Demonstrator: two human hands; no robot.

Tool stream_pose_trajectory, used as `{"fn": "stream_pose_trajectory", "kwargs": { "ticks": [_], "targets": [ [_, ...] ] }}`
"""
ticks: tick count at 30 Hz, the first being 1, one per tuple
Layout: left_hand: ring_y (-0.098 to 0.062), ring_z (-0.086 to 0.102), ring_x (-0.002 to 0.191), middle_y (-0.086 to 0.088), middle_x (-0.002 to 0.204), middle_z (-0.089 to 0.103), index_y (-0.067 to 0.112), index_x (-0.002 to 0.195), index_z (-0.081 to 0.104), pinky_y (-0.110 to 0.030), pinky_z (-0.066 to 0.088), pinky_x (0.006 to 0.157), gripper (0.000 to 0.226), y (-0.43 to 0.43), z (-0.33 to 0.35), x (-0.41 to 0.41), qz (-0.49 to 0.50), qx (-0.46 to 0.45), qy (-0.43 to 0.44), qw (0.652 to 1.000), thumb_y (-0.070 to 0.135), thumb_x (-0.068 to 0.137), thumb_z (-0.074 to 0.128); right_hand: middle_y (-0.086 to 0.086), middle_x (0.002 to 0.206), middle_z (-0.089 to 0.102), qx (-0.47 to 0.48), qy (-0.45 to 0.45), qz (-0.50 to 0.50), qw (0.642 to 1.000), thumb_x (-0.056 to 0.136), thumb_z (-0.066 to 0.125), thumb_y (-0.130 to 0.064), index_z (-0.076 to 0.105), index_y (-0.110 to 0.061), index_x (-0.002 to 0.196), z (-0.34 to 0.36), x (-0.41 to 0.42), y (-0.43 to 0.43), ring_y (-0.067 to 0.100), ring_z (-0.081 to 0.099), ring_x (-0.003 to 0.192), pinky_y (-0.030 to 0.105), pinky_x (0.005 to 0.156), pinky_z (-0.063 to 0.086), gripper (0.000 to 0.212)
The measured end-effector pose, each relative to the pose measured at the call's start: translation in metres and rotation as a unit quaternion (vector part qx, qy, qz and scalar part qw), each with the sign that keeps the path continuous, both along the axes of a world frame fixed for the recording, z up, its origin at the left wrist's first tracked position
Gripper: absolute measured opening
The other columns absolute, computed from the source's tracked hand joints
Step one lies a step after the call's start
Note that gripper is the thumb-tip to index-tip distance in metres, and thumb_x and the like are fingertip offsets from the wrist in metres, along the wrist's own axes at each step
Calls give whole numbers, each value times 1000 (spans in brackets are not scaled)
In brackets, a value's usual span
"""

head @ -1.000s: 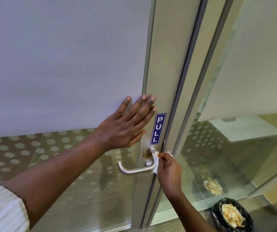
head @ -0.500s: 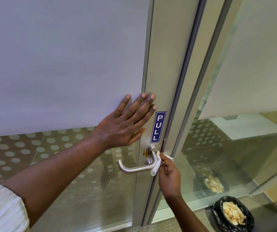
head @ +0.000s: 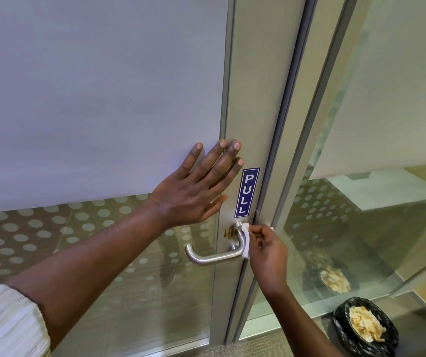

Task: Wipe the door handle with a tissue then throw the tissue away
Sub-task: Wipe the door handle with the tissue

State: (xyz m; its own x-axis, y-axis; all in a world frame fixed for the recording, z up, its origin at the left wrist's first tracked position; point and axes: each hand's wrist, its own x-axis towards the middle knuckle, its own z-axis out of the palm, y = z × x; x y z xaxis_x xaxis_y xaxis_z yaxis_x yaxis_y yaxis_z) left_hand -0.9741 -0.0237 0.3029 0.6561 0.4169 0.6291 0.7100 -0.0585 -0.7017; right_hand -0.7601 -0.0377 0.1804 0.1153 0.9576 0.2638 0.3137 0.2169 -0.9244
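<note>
right hand (head: 267,249) pressing tissue (head: 245,239) on door handle (head: 214,255)

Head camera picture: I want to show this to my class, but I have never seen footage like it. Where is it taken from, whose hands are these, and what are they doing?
The camera sits on a person's head and looks forward and down, so you see their own arms. There is no machine. The left hand lies flat and open on the glass door, beside a blue PULL sign. The right hand pinches a white tissue against the metal door handle, near its base. A brownish smear shows on the door frame beside it. On the floor at lower right stands a bin with a black liner, already holding crumpled tissues.
</note>
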Motion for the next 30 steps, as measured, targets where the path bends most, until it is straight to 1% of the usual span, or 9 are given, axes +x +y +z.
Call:
{"fn": "stream_pose_trajectory", "kwargs": {
  "ticks": [2, 5, 8, 11, 13, 17, 23, 28, 30],
  "targets": [
    [-39, 21, 157, -22, 169, 21, 5, 163, 31, -56, 6, 127, 73, 0, 1, 0, 1, 3, 5, 1000, 48, 106, 45, -9, 87, 73, 36, -44, -10, 998, 94, 66, -11, 68, -23, 91, 13, -2, 3, 3, 68, 74, 19, 64, 54, 12],
    [-39, 22, 156, -23, 169, 22, 4, 163, 31, -56, 7, 127, 72, -1, 2, 0, -2, 7, 6, 1000, 47, 106, 44, -4, 98, 67, 89, -150, -6, 985, 92, 64, -11, 65, -19, 95, 18, -8, 5, 11, 63, 86, 14, 72, 46, 9],
    [-39, 22, 156, -22, 169, 22, 5, 163, 31, -56, 8, 126, 72, -2, 1, 0, -2, 6, 5, 1000, 46, 106, 45, 3, 104, 57, 123, -238, 15, 963, 90, 66, -8, 67, -9, 95, 16, -15, 2, 20, 62, 88, 24, 77, 49, 6],
    [-39, 23, 156, -22, 168, 24, 5, 163, 33, -56, 10, 126, 72, -2, 3, 0, -2, 10, 3, 1000, 46, 105, 45, 12, 111, 57, 64, -293, -14, 954, 89, 62, -12, 65, -4, 110, 24, -25, -2, 29, 64, 92, 35, 77, 54, 22],
    [-39, 23, 156, -22, 168, 24, 5, 162, 34, -55, 11, 126, 71, -2, 3, 0, -3, 12, 3, 1000, 46, 105, 46, 15, 112, 62, 35, -302, -44, 952, 91, 59, -15, 61, -4, 117, 29, -33, -2, 30, 66, 93, 36, 74, 54, 29],
    [-38, 24, 156, -22, 168, 26, 5, 163, 33, -56, 14, 126, 72, -3, 2, -1, -1, 10, 3, 1000, 46, 105, 45, 12, 110, 66, -17, -293, -54, 954, 95, 58, -20, 59, -9, 120, 34, -36, 2, 29, 69, 95, 29, 71, 47, 27],
    [-37, 25, 156, -21, 168, 29, 5, 163, 33, -55, 14, 126, 72, -4, 3, 0, 1, 13, 5, 1000, 45, 105, 45, 8, 91, 72, -8, -241, -63, 969, 90, 60, -13, 60, -18, 93, 34, -18, 4, 29, 67, 80, 26, 63, 36, 6],
    [-38, 26, 156, -21, 168, 29, 4, 163, 32, -55, 15, 126, 72, -3, 2, -1, 0, 13, 3, 1000, 45, 105, 46, 8, 93, 69, 32, -225, -56, 972, 93, 58, -13, 53, -18, 97, 27, -17, 2, 29, 65, 77, 32, 61, 46, 8],
    [-39, 27, 156, -22, 168, 28, 4, 163, 32, -56, 15, 126, 73, -3, 2, 0, -2, 12, 1, 1000, 45, 104, 46, 5, 94, 63, 60, -214, -58, 973, 92, 57, -12, 53, -20, 99, 30, -12, -2, 25, 61, 77, 31, 62, 43, 12]
  ]
}}
